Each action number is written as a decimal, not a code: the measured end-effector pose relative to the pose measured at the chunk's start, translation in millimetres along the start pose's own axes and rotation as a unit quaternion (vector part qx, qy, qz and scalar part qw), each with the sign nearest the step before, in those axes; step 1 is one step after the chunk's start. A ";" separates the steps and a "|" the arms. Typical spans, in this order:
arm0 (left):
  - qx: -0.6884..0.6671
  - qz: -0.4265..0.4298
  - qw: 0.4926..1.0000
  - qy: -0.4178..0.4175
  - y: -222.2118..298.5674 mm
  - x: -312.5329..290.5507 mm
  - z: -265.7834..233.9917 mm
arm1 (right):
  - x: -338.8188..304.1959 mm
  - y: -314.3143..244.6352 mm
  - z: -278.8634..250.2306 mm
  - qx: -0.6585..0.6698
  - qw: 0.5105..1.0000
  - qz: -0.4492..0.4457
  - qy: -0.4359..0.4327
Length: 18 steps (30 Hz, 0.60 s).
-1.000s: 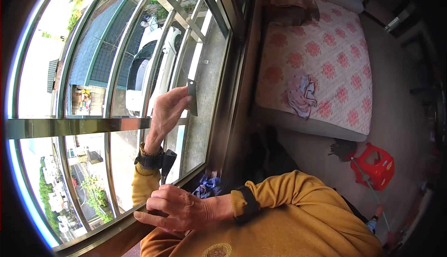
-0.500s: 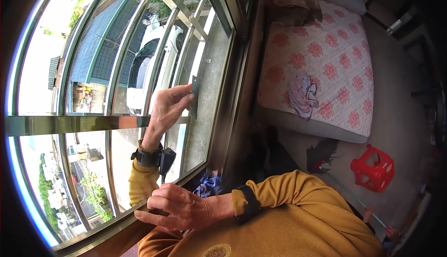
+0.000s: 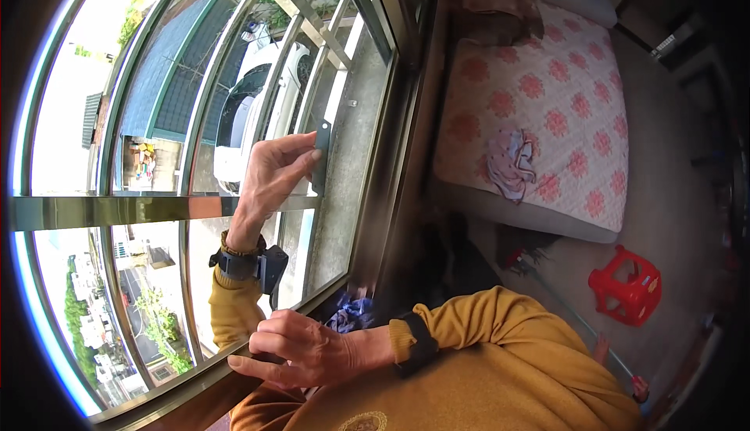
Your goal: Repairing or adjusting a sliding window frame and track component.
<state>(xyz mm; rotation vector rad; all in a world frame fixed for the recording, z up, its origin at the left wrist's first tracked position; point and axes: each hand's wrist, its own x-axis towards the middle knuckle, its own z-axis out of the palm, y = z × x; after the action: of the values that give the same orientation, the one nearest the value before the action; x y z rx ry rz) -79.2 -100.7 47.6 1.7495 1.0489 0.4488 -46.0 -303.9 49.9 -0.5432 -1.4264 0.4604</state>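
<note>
My left hand (image 3: 269,177) is outside the window, among the metal bars. Its thumb and fingers pinch a thin, dark grey flat strip (image 3: 321,157) with a hole near its upper end. The strip stands nearly upright beside the pale concrete ledge (image 3: 340,173). My right hand (image 3: 301,349) rests at the lower window frame (image 3: 176,388), its fingers curled and the thumb stretched along below them. Whatever lies inside that curl is hidden. Both wrists carry black bands; the left one also has a dark box-like device (image 3: 271,268).
A crumpled blue cloth (image 3: 350,315) lies by the frame. Indoors are a flowered bed (image 3: 578,134) with a bundled cloth (image 3: 512,164), and a red stool (image 3: 627,285). Another person's hands (image 3: 640,388) hold a long-handled broom (image 3: 574,311). Outside stands a white car (image 3: 258,103).
My left hand and the strip have shifted slightly left and up. My right hand has stayed put. The other person's broom has moved left, toward the bed.
</note>
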 end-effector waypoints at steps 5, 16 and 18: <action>0.089 -0.027 0.996 -0.010 -5.4 -0.8 2.5 | 3.6 -2.8 3.5 0.002 1.000 -0.008 0.004; 0.007 0.034 0.999 0.014 30.9 18.8 -10.2 | 1.3 -2.9 2.7 -0.010 1.000 -0.012 0.025; 0.023 0.030 0.999 0.013 29.3 20.7 -7.4 | -0.3 -1.4 3.9 -0.018 0.999 -0.018 0.027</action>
<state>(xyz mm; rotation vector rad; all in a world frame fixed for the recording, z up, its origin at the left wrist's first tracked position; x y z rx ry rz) -60.0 -83.0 73.4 1.8245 1.0349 0.4906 -49.9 -305.0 50.7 -0.5546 -1.3918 0.3900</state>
